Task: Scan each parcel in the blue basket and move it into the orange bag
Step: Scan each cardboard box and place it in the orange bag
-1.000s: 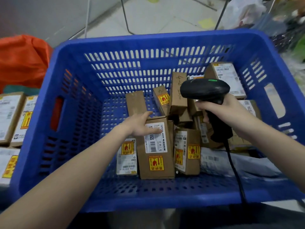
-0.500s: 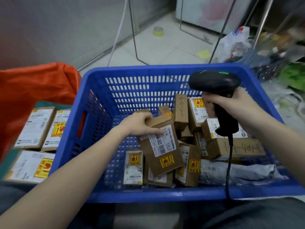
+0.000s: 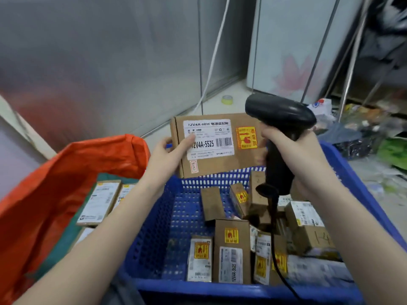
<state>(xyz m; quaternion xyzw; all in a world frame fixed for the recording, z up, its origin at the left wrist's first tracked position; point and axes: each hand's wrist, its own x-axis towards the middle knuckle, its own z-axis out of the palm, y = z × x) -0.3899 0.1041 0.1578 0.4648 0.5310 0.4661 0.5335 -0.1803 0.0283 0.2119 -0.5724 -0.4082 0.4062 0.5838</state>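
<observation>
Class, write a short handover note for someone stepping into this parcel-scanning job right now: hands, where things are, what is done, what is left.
Left hand grips a parcel held up above the basket, label facing you.
Right hand grips the scanner beside the parcel.
Done: several parcels already lie in the orange bag.
Left: whether this parcel has been scanned cannot be told; scan if needed, bag it, then work through the many parcels in the basket.

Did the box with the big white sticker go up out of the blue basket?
Yes. The left hand has lifted the box up from among the parcels; it is now held above the blue basket's far rim, beside the scanner.
</observation>
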